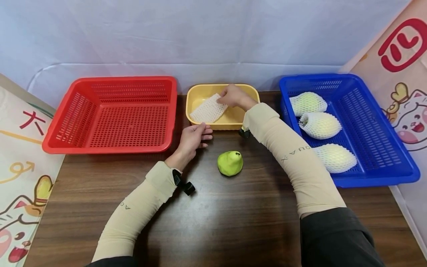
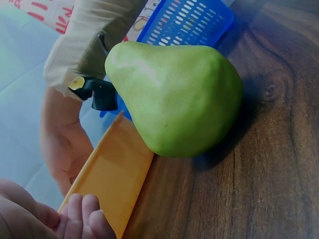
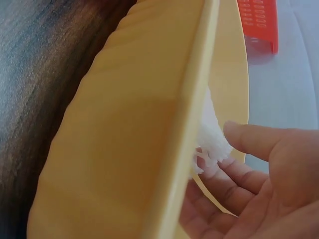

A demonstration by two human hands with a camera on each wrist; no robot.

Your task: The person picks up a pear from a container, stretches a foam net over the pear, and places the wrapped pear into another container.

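A white foam fruit net [image 1: 209, 108] lies flattened and slanted in the yellow basket [image 1: 233, 127]. My right hand [image 1: 234, 97] reaches over the basket and pinches the net's upper right end between thumb and fingers. In the right wrist view the basket wall hides part of the foam net [image 3: 213, 137]. Close to the basket's front left rim is my left hand [image 1: 192, 140], its fingers loosely bent and holding nothing; whether it touches the rim I cannot tell. A green pear [image 1: 230, 163] rests on the table in front of the basket, apart from both hands.
To the left stands a red basket [image 1: 130, 150] with nothing seen inside. A blue basket [image 1: 373, 181] at the right holds net-wrapped fruits [image 1: 321, 125], partly behind the right sleeve. The wooden table [image 1: 220, 222] meets a pale cloth backdrop [image 1: 213, 37] behind the baskets.
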